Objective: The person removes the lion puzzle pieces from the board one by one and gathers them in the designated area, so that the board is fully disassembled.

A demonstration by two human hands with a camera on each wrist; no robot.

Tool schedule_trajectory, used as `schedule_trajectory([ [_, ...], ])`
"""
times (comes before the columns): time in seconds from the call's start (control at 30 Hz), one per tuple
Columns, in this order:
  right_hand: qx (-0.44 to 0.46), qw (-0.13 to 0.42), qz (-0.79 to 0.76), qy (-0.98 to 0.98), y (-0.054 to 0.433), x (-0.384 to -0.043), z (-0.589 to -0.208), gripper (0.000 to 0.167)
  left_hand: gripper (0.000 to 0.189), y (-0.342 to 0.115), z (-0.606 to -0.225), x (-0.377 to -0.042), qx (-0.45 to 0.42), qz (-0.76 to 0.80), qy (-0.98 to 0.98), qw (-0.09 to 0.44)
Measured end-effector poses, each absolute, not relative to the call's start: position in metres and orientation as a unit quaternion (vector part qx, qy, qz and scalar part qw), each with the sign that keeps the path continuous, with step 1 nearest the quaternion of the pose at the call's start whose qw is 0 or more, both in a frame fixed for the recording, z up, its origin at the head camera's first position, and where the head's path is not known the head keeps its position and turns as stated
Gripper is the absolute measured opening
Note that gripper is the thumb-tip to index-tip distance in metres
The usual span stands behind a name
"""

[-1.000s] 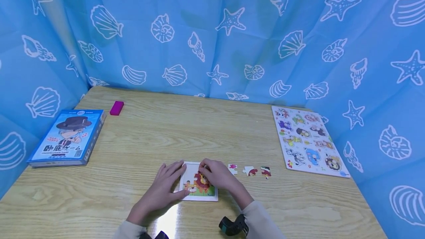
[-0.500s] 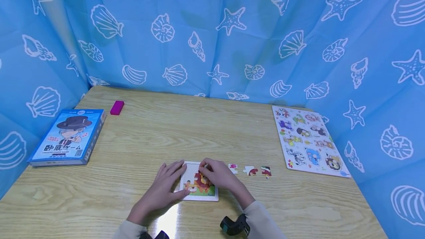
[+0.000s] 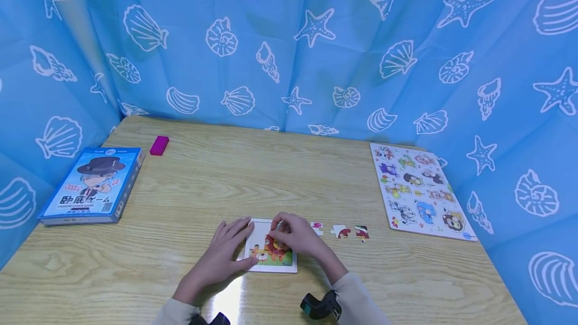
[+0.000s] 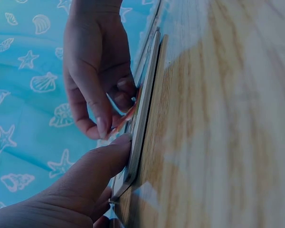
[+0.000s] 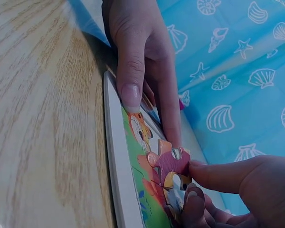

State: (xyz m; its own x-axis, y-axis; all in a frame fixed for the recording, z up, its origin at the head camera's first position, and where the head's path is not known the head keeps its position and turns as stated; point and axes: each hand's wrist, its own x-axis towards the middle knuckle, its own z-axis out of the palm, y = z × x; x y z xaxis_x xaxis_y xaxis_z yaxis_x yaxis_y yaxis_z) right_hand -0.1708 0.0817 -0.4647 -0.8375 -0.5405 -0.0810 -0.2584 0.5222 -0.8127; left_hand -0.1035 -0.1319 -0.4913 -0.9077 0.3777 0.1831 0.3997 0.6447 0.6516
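Observation:
A small white-framed lion jigsaw puzzle (image 3: pixel 273 268) lies in front of me, partly filled with pieces. My left hand (image 3: pixel 228 251) spreads over its left side; the thumb presses on the lower left pieces and the fingers lie along the left edge. Over the upper right part, my right hand (image 3: pixel 295 234) pinches a red-brown puzzle piece (image 5: pixel 173 162) between thumb and fingers. That piece is tilted above the pieces in the frame, as the left wrist view also shows. Fingers hide part of the lion picture.
Several loose puzzle pieces (image 3: pixel 340 231) lie in a row right of the frame. An animal peg board (image 3: pixel 420 192) is at the right, a blue game box (image 3: pixel 92 184) at the left. A magenta block (image 3: pixel 159 145) sits at the back left. Blue curtain surrounds the wooden table (image 3: pixel 253 174).
My right hand has risen slightly and its thumb has shifted over the puzzle. My left hand and the loose pieces have stayed in place.

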Motion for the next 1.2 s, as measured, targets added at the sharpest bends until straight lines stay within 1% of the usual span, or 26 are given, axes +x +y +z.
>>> schedule_trajectory([
  [0.23,-0.218,0.179,-0.448,0.849,0.081,-0.170,-0.462,0.005,0.075,-0.132,-0.492,-0.103,-0.215,-0.363,-0.907,0.016],
  [0.5,-0.211,0.185,-0.457,0.844,0.081,-0.169,-0.458,0.006,0.075,-0.132,-0.490,-0.104,-0.211,-0.361,-0.908,0.006],
  [0.77,-0.203,0.171,-0.468,0.843,0.084,-0.171,-0.458,0.009,0.074,-0.133,-0.492,-0.104,-0.218,-0.363,-0.906,0.021],
  [0.97,-0.188,0.173,-0.489,0.834,0.099,-0.171,-0.457,0.011,0.075,-0.132,-0.493,-0.103,-0.214,-0.357,-0.909,0.020],
  [1.2,-0.172,0.169,-0.495,0.835,0.130,-0.171,-0.457,0.012,0.075,-0.131,-0.490,-0.103,-0.213,-0.355,-0.910,0.016],
])
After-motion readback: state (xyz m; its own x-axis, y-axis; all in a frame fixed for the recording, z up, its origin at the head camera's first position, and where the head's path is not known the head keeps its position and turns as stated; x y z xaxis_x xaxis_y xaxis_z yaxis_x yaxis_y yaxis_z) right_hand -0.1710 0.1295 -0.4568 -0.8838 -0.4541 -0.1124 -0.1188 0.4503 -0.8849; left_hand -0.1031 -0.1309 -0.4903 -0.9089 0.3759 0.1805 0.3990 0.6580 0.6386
